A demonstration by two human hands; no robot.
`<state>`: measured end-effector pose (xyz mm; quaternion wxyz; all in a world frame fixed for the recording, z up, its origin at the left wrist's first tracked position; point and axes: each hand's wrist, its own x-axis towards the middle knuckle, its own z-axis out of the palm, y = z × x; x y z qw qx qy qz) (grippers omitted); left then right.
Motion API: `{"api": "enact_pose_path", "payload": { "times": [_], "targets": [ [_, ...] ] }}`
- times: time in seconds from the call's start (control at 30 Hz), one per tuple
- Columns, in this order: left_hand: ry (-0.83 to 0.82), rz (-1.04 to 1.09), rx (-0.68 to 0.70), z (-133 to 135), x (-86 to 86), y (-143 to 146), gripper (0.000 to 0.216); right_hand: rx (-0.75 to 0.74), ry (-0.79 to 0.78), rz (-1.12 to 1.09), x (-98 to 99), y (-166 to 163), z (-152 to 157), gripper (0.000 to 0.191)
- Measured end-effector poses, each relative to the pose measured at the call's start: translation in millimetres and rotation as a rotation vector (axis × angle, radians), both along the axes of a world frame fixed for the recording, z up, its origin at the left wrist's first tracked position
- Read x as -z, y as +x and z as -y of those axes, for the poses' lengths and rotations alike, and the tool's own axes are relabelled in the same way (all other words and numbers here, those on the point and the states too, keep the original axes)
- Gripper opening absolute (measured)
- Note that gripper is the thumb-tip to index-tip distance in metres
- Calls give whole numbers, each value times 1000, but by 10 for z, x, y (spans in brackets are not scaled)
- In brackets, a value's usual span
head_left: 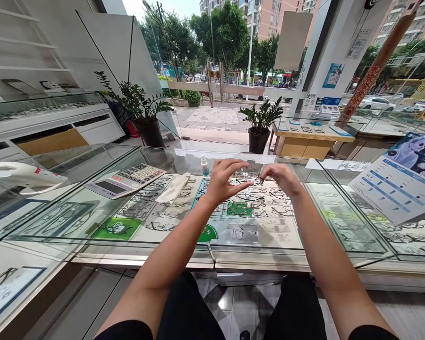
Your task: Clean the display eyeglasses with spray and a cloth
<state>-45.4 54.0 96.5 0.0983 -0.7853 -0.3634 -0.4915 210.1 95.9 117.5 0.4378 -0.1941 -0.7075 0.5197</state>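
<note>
Above the glass counter [269,240] I hold up a pair of thin-framed eyeglasses [251,174] between both hands. My left hand [224,180] grips the left side of the frame, with the thumb below and the fingers above. Fingertips of my right hand [281,177] pinch the frame at its right side, near a hinge or temple. The glasses' fine details blur into the frames on display beneath. Just beyond my left hand stands a small white bottle [204,166] with a blue label. A whitish folded cloth [173,189] lies on the glass to the left.
A large calculator [127,180] and a white handheld device [24,178] rest on the counter at left. At right stands a printed sign [398,177]. Several eyeglasses lie inside the case under the glass. Potted plants [260,125] stand beyond the counter by the glass doors.
</note>
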Motion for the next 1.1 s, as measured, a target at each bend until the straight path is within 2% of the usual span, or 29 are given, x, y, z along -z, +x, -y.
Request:
{"api": "enact_pose_path", "payload": {
  "times": [0.1,0.2,0.3,0.4,0.5,0.6,0.7,0.93,1.1],
  "targets": [
    [47,69,-39,35,-114,-14,64,136,50,-98,-58,-11,52,53],
    [117,101,-87,55,-363,-28,65,246,150,-161,-220,-25,77,49],
    [168,124,-149,82,-750,-19,63,333,358,-160,-552,-1,85,46],
    [235,179,-198,152,-1153,37,66,438,617,-195,-941,66,141,52],
    [306,225,-207,265,-1409,117,64,498,844,-233,-1190,129,278,55],
    [343,241,-215,375,-1475,164,62,587,949,-93,-1248,158,444,56],
    [352,236,-213,436,-1445,148,61,631,955,30,-1221,152,555,57],
    [458,232,-255,373,-1408,69,61,737,1027,26,-1197,47,577,50],
    [452,218,-265,252,-1372,94,62,778,1001,23,-1179,-5,549,48]
  ]
}}
